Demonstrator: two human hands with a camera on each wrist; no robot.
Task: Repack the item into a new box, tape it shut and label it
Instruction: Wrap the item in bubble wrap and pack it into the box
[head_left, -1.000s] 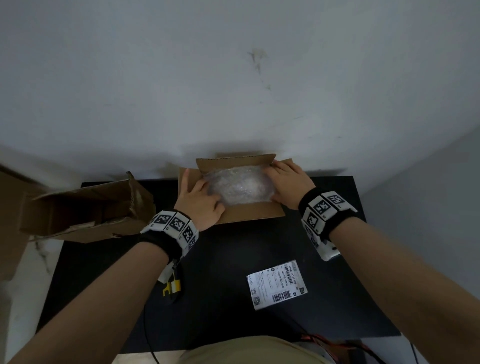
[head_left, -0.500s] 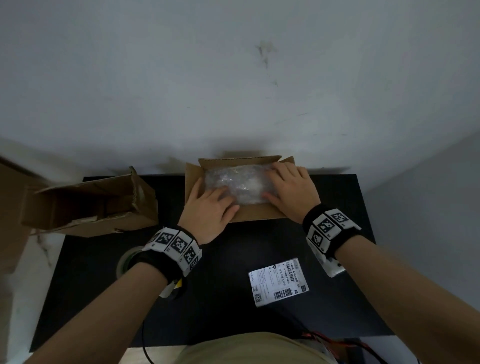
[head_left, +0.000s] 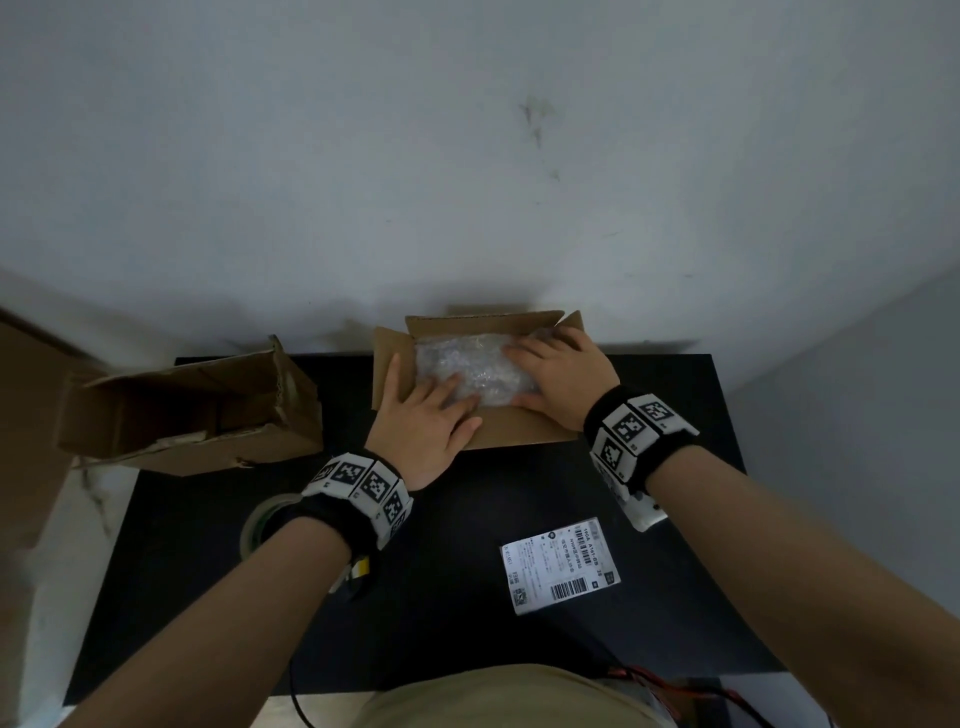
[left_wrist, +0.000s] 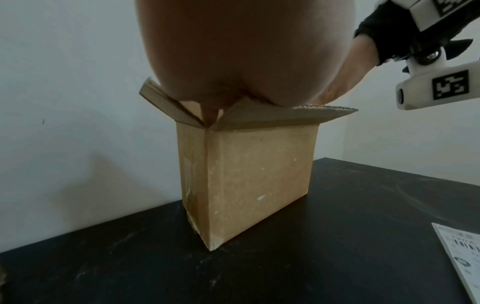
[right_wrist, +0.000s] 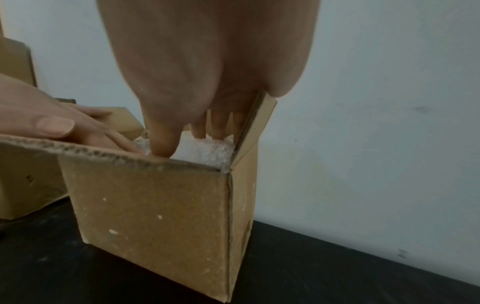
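The new cardboard box (head_left: 519, 431) stands open at the back of the black table (head_left: 467, 639), flaps up. Inside lies the bubble-wrapped item (head_left: 467, 358), whose white wrap (right_wrist: 205, 152) shows just below the rim. My left hand (head_left: 431, 410) lies flat across the box's left side, straight fingers pressing on the wrap. My right hand (head_left: 556, 369) presses flat on the item's right end, thumb by the near wall. In the left wrist view my palm (left_wrist: 246, 51) covers the top of the box (left_wrist: 246, 174). A white shipping label (head_left: 561, 564) lies on the table in front of the box.
The old, torn box (head_left: 192, 410) lies on its side at the table's left rear. A tape roll (head_left: 257, 527) sits half hidden under my left wrist. A pale wall rises right behind the box. A large brown carton (head_left: 26, 415) stands off the table's left.
Both hands have shifted from the item's ends onto its top, and the item sits lower in the box. The tape roll has come into view by my left wrist.
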